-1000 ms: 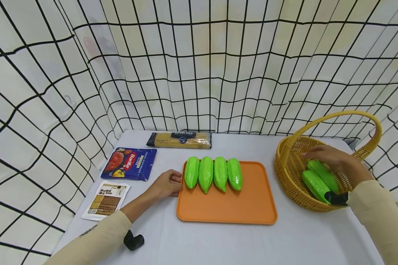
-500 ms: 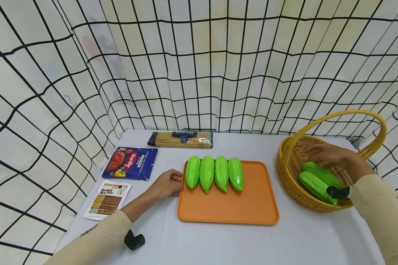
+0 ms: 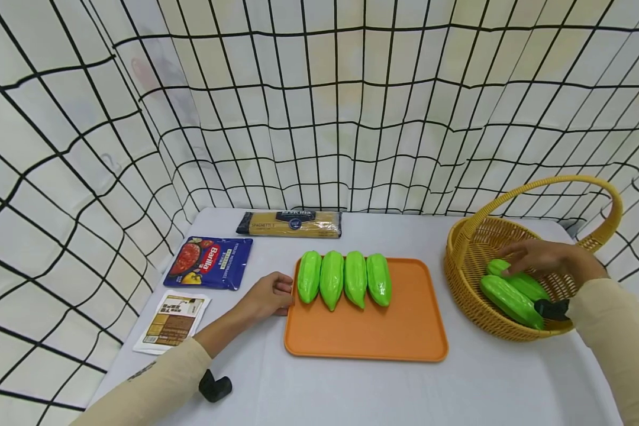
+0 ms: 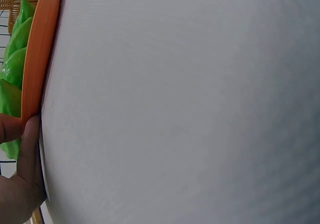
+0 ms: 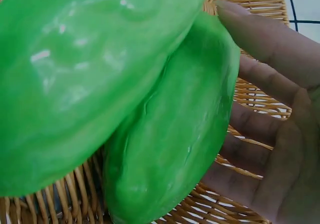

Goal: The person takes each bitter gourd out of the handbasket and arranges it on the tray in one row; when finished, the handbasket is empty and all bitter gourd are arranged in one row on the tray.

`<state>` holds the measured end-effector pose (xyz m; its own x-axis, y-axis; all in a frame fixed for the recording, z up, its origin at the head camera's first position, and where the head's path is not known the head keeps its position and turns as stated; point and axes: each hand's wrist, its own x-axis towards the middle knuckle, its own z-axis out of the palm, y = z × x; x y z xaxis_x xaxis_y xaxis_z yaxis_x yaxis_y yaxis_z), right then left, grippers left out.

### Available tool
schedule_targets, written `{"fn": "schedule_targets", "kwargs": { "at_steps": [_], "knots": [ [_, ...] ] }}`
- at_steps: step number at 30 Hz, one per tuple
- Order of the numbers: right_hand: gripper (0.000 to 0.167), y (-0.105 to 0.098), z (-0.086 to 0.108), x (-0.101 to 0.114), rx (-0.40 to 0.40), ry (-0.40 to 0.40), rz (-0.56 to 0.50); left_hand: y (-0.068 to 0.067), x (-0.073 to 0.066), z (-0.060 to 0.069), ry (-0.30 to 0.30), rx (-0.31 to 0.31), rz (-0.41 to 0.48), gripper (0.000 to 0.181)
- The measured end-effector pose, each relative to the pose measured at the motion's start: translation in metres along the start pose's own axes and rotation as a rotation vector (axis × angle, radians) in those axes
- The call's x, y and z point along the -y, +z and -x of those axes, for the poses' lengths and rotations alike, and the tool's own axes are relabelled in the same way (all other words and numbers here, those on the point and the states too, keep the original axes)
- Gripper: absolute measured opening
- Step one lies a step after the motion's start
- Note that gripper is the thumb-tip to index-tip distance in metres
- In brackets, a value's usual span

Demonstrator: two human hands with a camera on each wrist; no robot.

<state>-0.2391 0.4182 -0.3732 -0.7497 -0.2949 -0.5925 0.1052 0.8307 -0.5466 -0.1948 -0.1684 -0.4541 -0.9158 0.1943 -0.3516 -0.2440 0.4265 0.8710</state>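
My left hand (image 3: pixel 266 296) pinches the left rim of an orange tray (image 3: pixel 367 337); in the left wrist view the thumb lies above the rim and a finger below. On the tray several glossy, elongated, pointed green vegetables (image 3: pixel 331 281) lie side by side toward the back left. At the right stands a wicker basket (image 3: pixel 463 296) with an arched handle, holding two more: a front green vegetable (image 5: pixel 85 79) and a rear green vegetable (image 5: pixel 175 119). My right hand (image 3: pixel 551 257) reaches into it, fingers extended along the rear one's far side, thumb at its end.
A spaghetti pack (image 3: pixel 293 225) lies at the table's back edge. Toward the left are a blue Barilla pouch (image 3: pixel 209 263) and a white-and-brown packet (image 3: pixel 171 321). White walls with black netting (image 3: pixel 335 118) enclose the back and sides.
My right hand has lowered from above the vegetables onto the rear one in the basket. The basket vegetables have shifted slightly. My left hand stays on the tray rim.
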Motion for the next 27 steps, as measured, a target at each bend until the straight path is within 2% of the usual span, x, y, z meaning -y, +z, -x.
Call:
{"fn": "schedule_targets", "kwargs": {
  "at_steps": [6,14,23,27],
  "knots": [
    [0.08,0.0007,-0.0029,0.0001,0.038,0.03,0.008,0.0004,0.0003,0.0006,0.006,-0.003,0.004,0.047],
    [0.09,-0.0004,-0.0015,0.0007,0.077,0.078,0.001,0.001,-0.0004,0.0024,0.004,0.01,0.007,0.046],
    [0.091,-0.0024,0.0028,0.0039,0.051,0.069,0.005,0.0003,-0.0002,0.002,0.009,0.01,0.005,0.046],
    [0.088,-0.0045,0.0053,0.008,0.033,0.039,-0.003,-0.0002,-0.0002,0.0011,0.004,0.003,-0.001,0.046]
  ]
}}
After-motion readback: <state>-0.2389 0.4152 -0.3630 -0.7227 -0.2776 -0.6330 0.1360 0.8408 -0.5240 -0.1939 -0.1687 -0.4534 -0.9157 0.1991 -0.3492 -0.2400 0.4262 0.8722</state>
